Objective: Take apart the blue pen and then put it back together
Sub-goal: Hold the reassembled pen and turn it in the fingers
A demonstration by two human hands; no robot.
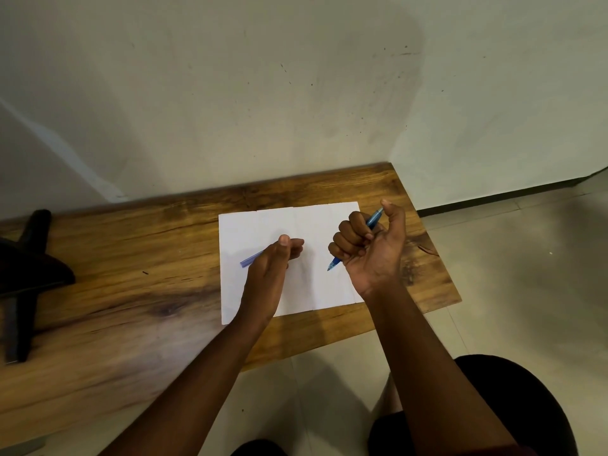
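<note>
At the far left edge of the frame a dark, blurred object lies on the wooden worktop; what it is cannot be told. The worktop runs from the lower left up to the centre right, set against a pale, scuffed wall. A white sheet of paper lies on it just right of the frame's centre, faint fold lines crossing its upper part. Over the paper's left half the left hand is seen edge-on, thumb uppermost, its fingers curled together around a pale blue cap whose open end sticks out toward the left. To the right, well apart from it, the right hand is raised over the paper's right edge with the palm turned toward the camera; its fingers are closed in a fist around the blue pen, thumb standing up beside the upper end. The pen's tip juts out below the fist toward the lower left, uncapped. Pale floor tiles fill the right side, and dark clothing shows at the lower right.
</note>
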